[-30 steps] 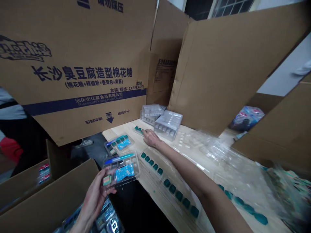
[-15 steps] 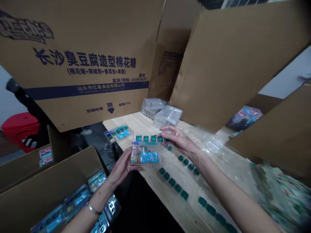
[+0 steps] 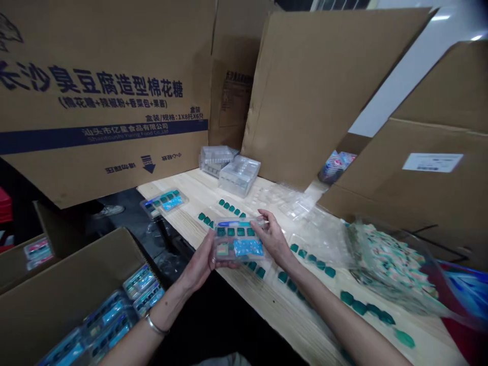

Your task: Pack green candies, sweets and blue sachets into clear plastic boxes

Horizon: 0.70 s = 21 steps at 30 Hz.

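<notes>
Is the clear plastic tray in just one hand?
No, the left hand and the right hand both grip the clear plastic tray.

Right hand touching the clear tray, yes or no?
Touching. The head view shows the right hand with its fingers resting on the right edge of the clear plastic tray.

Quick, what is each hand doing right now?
Left hand: closed, holding a clear plastic tray from its left side.
Right hand: closed, holding the same tray from its right side.
</notes>
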Available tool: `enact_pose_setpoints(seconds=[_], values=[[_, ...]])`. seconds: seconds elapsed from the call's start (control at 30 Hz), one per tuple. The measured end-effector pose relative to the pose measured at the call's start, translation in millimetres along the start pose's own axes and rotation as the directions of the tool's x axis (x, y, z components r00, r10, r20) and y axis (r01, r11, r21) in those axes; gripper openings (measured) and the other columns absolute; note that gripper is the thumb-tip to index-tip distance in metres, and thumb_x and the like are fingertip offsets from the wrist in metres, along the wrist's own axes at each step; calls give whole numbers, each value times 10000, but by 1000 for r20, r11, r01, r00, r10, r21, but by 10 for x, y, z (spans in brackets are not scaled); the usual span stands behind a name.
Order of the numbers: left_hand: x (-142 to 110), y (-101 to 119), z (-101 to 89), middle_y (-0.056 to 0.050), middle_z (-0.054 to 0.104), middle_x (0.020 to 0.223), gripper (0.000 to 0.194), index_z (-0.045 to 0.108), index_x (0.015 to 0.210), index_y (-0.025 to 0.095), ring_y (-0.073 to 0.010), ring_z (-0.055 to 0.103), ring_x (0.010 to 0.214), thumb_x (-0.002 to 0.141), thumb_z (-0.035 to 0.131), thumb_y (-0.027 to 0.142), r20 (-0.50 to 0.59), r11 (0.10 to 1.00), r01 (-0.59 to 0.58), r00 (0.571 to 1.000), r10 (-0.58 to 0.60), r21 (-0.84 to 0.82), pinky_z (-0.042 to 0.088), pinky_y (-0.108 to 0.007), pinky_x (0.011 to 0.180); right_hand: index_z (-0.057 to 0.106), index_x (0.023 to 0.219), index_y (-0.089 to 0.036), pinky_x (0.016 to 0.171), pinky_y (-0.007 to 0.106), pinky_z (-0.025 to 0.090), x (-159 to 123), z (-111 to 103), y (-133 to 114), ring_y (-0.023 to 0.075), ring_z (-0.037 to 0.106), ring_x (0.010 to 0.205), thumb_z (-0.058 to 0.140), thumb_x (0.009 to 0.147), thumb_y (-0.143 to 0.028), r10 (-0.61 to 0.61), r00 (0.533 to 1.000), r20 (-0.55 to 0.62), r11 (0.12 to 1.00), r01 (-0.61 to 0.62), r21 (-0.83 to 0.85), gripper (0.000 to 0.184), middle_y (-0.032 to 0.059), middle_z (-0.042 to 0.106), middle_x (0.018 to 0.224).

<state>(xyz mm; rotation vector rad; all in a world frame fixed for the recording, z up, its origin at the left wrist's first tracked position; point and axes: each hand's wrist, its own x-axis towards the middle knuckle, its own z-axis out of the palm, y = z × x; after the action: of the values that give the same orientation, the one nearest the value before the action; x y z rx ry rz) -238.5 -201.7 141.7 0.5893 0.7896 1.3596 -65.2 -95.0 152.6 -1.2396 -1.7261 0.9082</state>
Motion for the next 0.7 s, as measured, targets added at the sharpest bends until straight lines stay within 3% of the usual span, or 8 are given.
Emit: enact_pose_setpoints(seconds=[0.1, 0.2, 0.33, 0.4, 0.5, 0.6, 0.7], values=[[-80, 27, -69, -70, 671, 909, 352, 586, 1030, 161, -189, 653, 710, 814, 597, 438, -124, 987, -126, 983, 138, 99, 555, -313, 598, 447, 1231, -191, 615, 307, 507, -31, 125, -2, 159, 580, 712, 572, 758, -519, 30, 999, 43, 996, -33, 80, 589, 84, 549, 1070], [-192, 183, -243, -44, 653, 813, 350, 585, 980, 147, -170, 627, 631, 805, 597, 450, -229, 967, -186, 947, 223, 172, 545, -308, 555, 481, 1207, -204, 528, 293, 490, 30, 352, -84, 143, 575, 615, 537, 785, -514, 8, 985, 174, 991, -30, 128, 527, 72, 578, 1037], [-277, 664, -646, -44, 662, 800, 398, 599, 982, 153, -176, 623, 623, 774, 606, 492, -314, 879, -197, 882, 352, 434, 515, -280, 527, 585, 1095, -196, 667, 318, 515, 435, 907, -388, 188, 621, 784, 581, 773, -443, -157, 958, 239, 983, 128, 130, 406, 76, 630, 1050], [-224, 958, -927, -41, 648, 694, 413, 609, 890, 152, -182, 607, 573, 775, 566, 547, -339, 753, -130, 834, 435, 645, 475, -265, 486, 617, 1054, -172, 770, 323, 504, 755, 1284, -602, 193, 623, 863, 584, 783, -409, -211, 942, 262, 975, 184, 122, 362, 75, 651, 1046], [-45, 1339, -1369, -29, 599, 526, 453, 585, 764, 173, -194, 575, 473, 810, 450, 603, -433, 547, 127, 764, 477, 827, 425, -275, 467, 631, 1063, -164, 841, 300, 477, 1228, 1874, -875, 181, 616, 943, 579, 806, -359, -229, 913, 337, 972, 230, 37, 327, 60, 663, 1081], [138, 1553, -1710, -30, 550, 418, 482, 572, 664, 185, -204, 543, 417, 816, 411, 613, -476, 463, 247, 734, 485, 851, 402, -290, 489, 635, 1069, -166, 849, 276, 465, 1536, 2367, -974, 167, 611, 970, 564, 833, -332, -183, 905, 384, 973, 223, -61, 298, 54, 668, 1096], [257, 1583, -1919, -29, 515, 374, 477, 562, 596, 194, -212, 533, 402, 802, 439, 606, -513, 428, 321, 712, 479, 845, 394, -296, 502, 650, 1037, -180, 869, 277, 447, 1645, 2683, -900, 172, 601, 995, 572, 831, -302, -140, 910, 390, 972, 201, -120, 252, 50, 680, 1074]])
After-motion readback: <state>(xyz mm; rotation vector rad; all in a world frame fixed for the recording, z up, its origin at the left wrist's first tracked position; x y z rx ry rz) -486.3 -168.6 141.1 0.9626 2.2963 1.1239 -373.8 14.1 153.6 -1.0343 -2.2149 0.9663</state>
